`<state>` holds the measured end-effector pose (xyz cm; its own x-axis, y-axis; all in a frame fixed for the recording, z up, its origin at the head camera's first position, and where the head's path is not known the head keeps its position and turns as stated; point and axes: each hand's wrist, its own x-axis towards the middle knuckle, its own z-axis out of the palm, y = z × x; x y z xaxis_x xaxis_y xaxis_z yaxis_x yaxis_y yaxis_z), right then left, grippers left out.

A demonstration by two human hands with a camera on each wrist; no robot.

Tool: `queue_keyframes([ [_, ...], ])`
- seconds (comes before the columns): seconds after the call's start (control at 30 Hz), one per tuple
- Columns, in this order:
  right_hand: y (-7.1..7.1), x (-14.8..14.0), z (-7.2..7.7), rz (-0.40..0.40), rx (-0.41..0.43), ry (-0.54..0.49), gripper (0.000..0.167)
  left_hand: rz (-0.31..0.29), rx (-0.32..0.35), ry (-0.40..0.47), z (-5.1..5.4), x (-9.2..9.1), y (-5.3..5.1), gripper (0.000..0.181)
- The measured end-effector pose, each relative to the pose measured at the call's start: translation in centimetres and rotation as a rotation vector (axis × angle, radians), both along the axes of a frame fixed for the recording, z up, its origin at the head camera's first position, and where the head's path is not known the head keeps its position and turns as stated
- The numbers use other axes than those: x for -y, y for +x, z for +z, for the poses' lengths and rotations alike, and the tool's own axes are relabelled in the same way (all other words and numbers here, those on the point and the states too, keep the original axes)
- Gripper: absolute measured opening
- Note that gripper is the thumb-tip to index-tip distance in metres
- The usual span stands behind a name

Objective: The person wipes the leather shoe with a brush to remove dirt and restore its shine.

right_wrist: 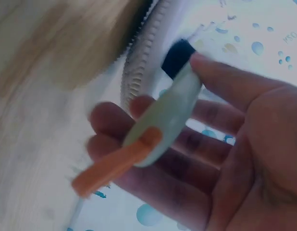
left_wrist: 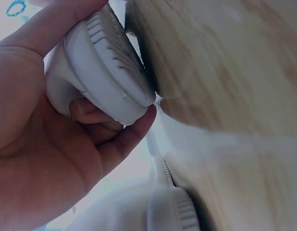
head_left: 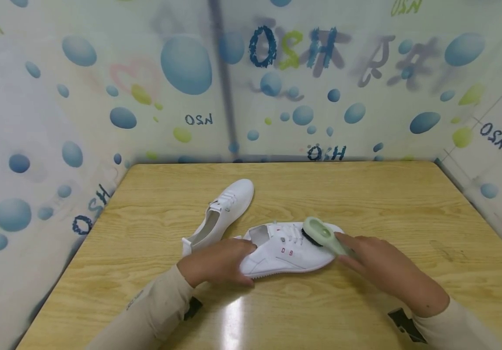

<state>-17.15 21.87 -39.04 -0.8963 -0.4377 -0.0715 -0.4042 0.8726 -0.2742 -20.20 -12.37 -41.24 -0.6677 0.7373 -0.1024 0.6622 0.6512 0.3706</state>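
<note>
A white lace-up shoe (head_left: 272,257) with small red letters on its side lies on the table, toe to the right. My left hand (head_left: 222,262) grips its heel; in the left wrist view, fingers and thumb curl around the heel (left_wrist: 105,67). My right hand (head_left: 384,265) holds a pale green brush (head_left: 320,233) by its handle, the dark bristles against the shoe near the laces and toe. The right wrist view shows the brush handle (right_wrist: 167,115) in the curled fingers, with an orange strap (right_wrist: 117,163) at its end.
The other white shoe (head_left: 224,214) rests behind and left of the held one, toe pointing away. Both stand on a wood-grain table (head_left: 364,194). Behind it hangs a pale wall covering (head_left: 268,116) with blue and green bubble prints.
</note>
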Motion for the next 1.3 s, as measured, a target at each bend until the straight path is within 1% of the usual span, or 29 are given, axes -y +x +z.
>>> queue_keyframes([
  [0.17,0.1,0.0,-0.1,-0.044,-0.09,0.0,0.051,0.002,0.001,0.001,0.0,0.0,0.0,0.036],
  [0.23,0.1,-0.3,0.0,-0.054,-0.097,-0.004,0.049,0.003,0.002,0.002,0.0,0.0,0.0,0.035],
  [0.33,0.2,-0.8,0.4,-0.057,-0.086,0.011,0.044,0.004,0.003,0.001,0.0,-0.1,0.0,0.035],
  [0.43,0.3,-1.2,0.8,-0.06,-0.062,0.052,0.04,0.001,0.001,-0.001,0.0,-0.1,0.0,0.035],
  [0.53,0.5,-1.5,1.1,-0.07,-0.025,0.085,0.042,-0.006,-0.004,-0.001,0.1,-0.1,0.0,0.035],
  [0.73,0.8,-1.4,1.4,-0.068,0.107,0.05,0.048,-0.003,0.003,-0.003,0.0,0.0,-0.1,0.034],
  [0.83,0.7,-1.3,1.4,-0.049,0.125,0.039,0.048,0.008,0.012,-0.011,-0.1,-0.1,-0.1,0.034],
  [0.93,0.5,-1.1,1.1,-0.019,0.087,0.037,0.047,0.017,0.018,-0.02,-0.1,0.0,-0.1,0.035],
  [1.03,0.4,-0.6,0.7,-0.019,0.021,0.031,0.048,0.013,0.014,-0.015,-0.1,0.0,0.0,0.035],
  [1.2,0.0,-0.2,0.2,-0.057,-0.063,0.036,0.051,0.003,0.006,-0.009,-0.1,0.0,-0.1,0.035],
  [1.3,-0.1,-0.4,0.3,-0.092,-0.089,0.051,0.052,-0.003,-0.001,-0.007,-0.2,0.0,-0.1,0.035],
])
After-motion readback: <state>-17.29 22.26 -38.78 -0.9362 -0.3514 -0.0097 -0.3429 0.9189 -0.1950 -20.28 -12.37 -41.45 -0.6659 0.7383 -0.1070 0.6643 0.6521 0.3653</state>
